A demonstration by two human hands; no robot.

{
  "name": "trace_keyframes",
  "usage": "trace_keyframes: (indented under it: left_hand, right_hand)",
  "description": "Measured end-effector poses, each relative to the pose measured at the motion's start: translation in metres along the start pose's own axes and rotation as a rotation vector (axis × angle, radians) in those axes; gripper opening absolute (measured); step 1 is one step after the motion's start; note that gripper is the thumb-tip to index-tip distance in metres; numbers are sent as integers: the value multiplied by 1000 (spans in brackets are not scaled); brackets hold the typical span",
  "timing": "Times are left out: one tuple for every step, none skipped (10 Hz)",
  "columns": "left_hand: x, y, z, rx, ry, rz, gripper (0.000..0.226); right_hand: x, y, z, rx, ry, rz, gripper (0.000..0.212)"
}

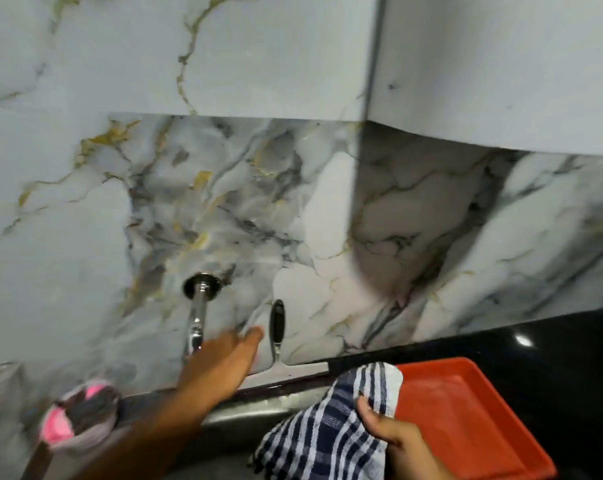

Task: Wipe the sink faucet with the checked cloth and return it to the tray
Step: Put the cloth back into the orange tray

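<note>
A chrome faucet (pixel 198 311) juts from the marble wall at the lower middle of the head view. My left hand (pixel 224 362) reaches up beside its spout with fingers stretched out, holding nothing; the spout's lower end is hidden behind it. My right hand (pixel 397 438) grips the blue-and-white checked cloth (pixel 328 427), bunched at the bottom middle. The cloth hangs over the sink edge, just left of the red tray (pixel 473 410), which lies on the black counter.
A black-handled utensil (pixel 277 323) leans against the wall right of the faucet. A pink and grey scrubber holder (pixel 80 417) stands at the lower left. The steel sink rim (pixel 244 410) runs below the wall. Black counter (pixel 553 358) stretches to the right.
</note>
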State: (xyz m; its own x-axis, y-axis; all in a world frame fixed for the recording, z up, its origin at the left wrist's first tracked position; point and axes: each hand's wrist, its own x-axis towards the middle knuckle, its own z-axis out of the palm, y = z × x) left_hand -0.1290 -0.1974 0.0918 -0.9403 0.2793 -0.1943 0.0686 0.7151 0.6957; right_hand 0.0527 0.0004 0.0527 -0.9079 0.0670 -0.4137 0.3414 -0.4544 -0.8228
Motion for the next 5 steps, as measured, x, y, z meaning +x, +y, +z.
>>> trace_keyframes:
  left_hand:
    - [-39,13,85,-793,-731,-359,59]
    - [-51,27,152,-890,-739,-397,33]
    - [-50,37,212,-824,-669,-406,28]
    - [-45,56,261,-778,-591,-373,16]
    - [-24,86,309,-799,-470,-398,22]
  right_hand:
    - [4,-8,-30,-85,106,67,35]
    - [-13,-2,-85,-15,213,36,39]
    - [-28,-14,-138,-199,139,113,40]
    - [-23,-17,-208,-290,288,184,51]
    - [2,-19,-257,-222,322,162,31]
